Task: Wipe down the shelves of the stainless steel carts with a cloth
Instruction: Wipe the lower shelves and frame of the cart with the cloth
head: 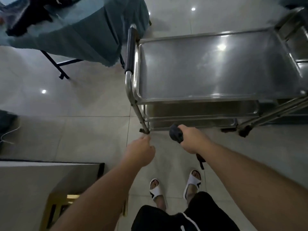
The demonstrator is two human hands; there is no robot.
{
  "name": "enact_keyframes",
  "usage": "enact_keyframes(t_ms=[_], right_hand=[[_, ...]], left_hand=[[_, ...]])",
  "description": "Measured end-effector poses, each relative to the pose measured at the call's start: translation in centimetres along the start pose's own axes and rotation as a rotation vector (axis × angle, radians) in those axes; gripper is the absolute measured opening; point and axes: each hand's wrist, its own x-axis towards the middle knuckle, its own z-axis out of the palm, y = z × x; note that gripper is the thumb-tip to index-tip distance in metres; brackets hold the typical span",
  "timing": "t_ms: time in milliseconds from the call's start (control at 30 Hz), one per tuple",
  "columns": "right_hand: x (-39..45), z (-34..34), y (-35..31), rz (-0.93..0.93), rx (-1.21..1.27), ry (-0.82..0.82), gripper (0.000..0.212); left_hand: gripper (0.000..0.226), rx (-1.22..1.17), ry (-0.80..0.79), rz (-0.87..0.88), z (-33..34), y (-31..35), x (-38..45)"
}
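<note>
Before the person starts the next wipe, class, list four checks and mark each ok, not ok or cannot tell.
1. Dark cloth gripped in right hand: ok.
2. Left hand free of objects: cannot tell; fingers curled, turned away.
3. Top shelf of the stainless steel cart bare for wiping: ok.
4. Cloth touching a shelf: not ok; held in front of the lower shelves.
5. White sandals clear of cart legs: ok.

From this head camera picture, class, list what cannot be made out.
- Lower shelves: mostly hidden under the top shelf.
- Second cart: cut off by the right edge.
- Cloth: bunched in the right hand, its size unclear.
- Left hand: fingers face away; any hold unclear.
</note>
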Motion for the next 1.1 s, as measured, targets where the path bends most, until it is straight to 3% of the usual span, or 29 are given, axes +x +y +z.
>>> enact_keyframes(t_ms=[200, 433, 567, 733, 900, 1000, 1100], right_hand=[[4.6, 2.3, -0.3, -0.001, 0.062, -0.039, 0.062], [12.2, 4.7, 0.2, -0.013, 0.157, -0.045, 0.049], [17.4, 8.0, 0.3, 0.037, 0.259, -0.018, 0.062], [24.8, 11.9, -0.5, 0.053, 0.349, 0.004, 0.06], [31.5, 13.3, -1.0, -0.055, 0.444, 0.148, 0.066], [35.3, 13.4, -1.4, -0.158, 0.48, 0.304, 0.071], [38.4, 13.9, -2.5, -0.338, 0.394, 0.478, 0.069]], left_hand=[[0.056, -0.028, -0.055, -0.06, 1.2, -0.9, 2.8], [0.055, -0.065, -0.066, -0.145, 3.2, -1.9, 8.6], [0.057, -0.19, -0.04, -0.185, 5.5, -4.1, 13.7], [0.06, -0.383, 0.137, -0.257, 8.5, -7.6, 22.0], [0.072, -0.585, 0.345, -0.269, 11.5, -9.9, 28.8], [0.059, -0.809, 0.554, -0.112, 12.3, -10.0, 32.1], [0.027, -0.924, 0.811, -0.026, 12.3, -9.7, 34.6]])
